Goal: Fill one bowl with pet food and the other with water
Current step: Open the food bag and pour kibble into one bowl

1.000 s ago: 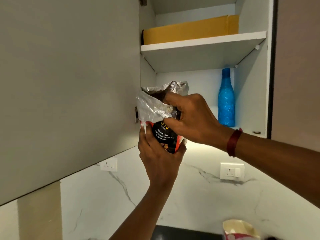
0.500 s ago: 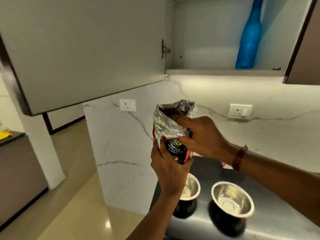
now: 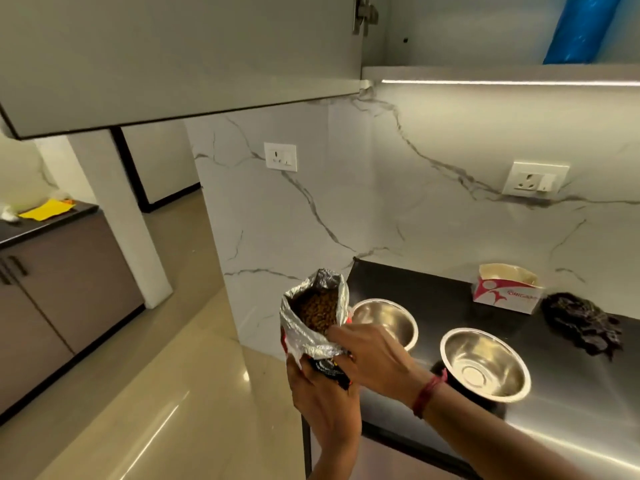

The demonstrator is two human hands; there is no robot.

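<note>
An open pet food bag, foil-lined with brown kibble showing inside, is held upright in front of the counter's left end. My left hand grips its black and red lower part from below. My right hand pinches the folded foil rim on the right side. Two steel bowls stand on the dark counter, both holding nothing: the left bowl just behind my right hand, the right bowl further right. A blue bottle stands in the open upper cabinet.
The cabinet door hangs open overhead at left. A small white and red carton and a dark crumpled lump sit at the back of the counter. Two wall sockets are in the marble backsplash. Floor lies to the left.
The bag and both hands have come down from the cabinet to counter height beside the bowls. The view has tilted down, and the bag's mouth now shows kibble.
</note>
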